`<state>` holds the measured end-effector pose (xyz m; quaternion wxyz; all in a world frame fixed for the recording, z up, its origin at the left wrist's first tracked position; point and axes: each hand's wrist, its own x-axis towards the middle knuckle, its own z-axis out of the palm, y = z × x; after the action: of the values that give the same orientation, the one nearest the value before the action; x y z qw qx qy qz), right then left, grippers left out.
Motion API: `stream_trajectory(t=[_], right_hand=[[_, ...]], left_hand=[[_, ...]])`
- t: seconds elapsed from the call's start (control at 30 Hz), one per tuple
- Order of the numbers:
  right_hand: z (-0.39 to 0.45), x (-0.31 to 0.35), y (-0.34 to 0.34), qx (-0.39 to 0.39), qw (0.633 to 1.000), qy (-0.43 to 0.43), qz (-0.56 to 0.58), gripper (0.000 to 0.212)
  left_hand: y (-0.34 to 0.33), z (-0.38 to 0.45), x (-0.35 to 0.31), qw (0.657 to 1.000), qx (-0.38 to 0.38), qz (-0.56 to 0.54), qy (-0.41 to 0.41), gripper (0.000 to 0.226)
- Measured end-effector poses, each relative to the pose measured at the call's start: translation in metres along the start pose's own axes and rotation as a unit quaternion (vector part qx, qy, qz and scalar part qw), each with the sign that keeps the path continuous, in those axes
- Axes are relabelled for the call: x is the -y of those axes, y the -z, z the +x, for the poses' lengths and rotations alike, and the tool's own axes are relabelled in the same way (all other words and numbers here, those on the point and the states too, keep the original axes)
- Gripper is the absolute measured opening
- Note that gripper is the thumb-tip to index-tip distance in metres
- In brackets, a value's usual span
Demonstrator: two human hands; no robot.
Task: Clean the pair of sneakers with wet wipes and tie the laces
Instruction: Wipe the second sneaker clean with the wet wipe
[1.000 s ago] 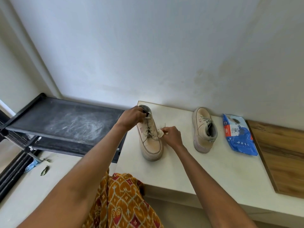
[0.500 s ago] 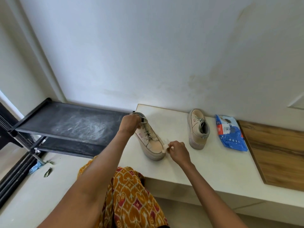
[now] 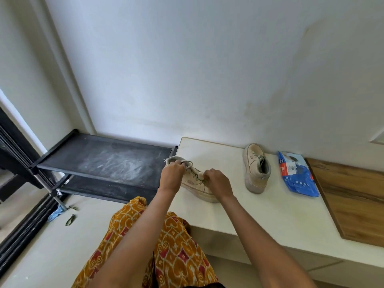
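A beige sneaker [image 3: 194, 183] lies tilted on the white counter [image 3: 259, 215], its toe pointing right and toward me. My left hand [image 3: 172, 173] grips the sneaker's heel collar. My right hand [image 3: 216, 181] is curled over the laces and tongue, pinching a white wet wipe [image 3: 200, 175] against them; only a corner of the wipe shows. The second beige sneaker [image 3: 256, 168] stands upright by the wall to the right, laces loose. A blue pack of wet wipes [image 3: 297, 175] lies flat beside it.
A wooden board [image 3: 353, 202] covers the counter's right end. A black shoe rack [image 3: 104, 163] with dusty shelves stands to the left of the counter. My patterned orange garment [image 3: 166, 246] is below the counter edge. Small scraps lie on the floor at left.
The sneaker has been turned and tipped so its toe points right. My right hand moved from the sneaker's side and toe up onto the laces. My left hand stays on the heel.
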<state>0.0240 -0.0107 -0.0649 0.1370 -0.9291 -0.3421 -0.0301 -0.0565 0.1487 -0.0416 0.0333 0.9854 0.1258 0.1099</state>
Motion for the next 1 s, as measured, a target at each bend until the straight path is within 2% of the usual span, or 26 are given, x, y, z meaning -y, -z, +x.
stream_trajectory(t=[0.1,0.17,0.27,0.37,0.5,0.53,0.67,0.7,0.8,1.0], right_hand=[[-0.021,-0.022,0.001,-0.02,0.993,0.1,-0.055,0.007],[-0.024,-0.039,0.007,-0.012,0.983,0.157,-0.092,0.011],[-0.018,-0.054,0.023,-0.008,0.976,0.176,-0.125,0.021],[-0.01,-0.057,0.032,-0.013,0.977,0.129,-0.17,0.025],[0.006,-0.036,0.026,-0.071,0.994,0.008,-0.085,0.028],[0.011,-0.027,0.022,-0.06,0.996,0.001,-0.059,0.028],[0.013,-0.006,0.004,0.112,0.993,-0.031,-0.025,0.039],[0.009,-0.008,0.002,0.133,0.99,-0.042,-0.026,0.042],[-0.001,-0.024,0.003,0.118,0.99,-0.047,-0.053,0.047],[-0.026,-0.047,0.01,0.096,0.99,-0.038,-0.092,0.037]], left_hand=[[0.002,0.001,-0.001,1.0,0.006,-0.003,-0.005,0.024],[0.001,0.0,-0.001,1.0,0.004,-0.005,-0.006,0.024],[0.002,-0.001,0.0,1.0,0.005,-0.009,-0.006,0.024],[0.002,0.0,-0.001,1.0,0.006,-0.008,-0.006,0.026],[0.0,0.001,0.0,1.0,0.005,-0.012,-0.008,0.029],[-0.002,0.0,0.0,1.0,0.001,-0.017,-0.008,0.028],[-0.003,0.0,0.001,1.0,0.001,-0.016,-0.008,0.028],[-0.004,0.0,0.002,1.0,0.002,-0.015,-0.012,0.028],[-0.005,0.0,0.002,1.0,0.008,-0.01,-0.013,0.031],[0.0,0.0,-0.005,0.999,0.03,0.039,-0.022,0.027]])
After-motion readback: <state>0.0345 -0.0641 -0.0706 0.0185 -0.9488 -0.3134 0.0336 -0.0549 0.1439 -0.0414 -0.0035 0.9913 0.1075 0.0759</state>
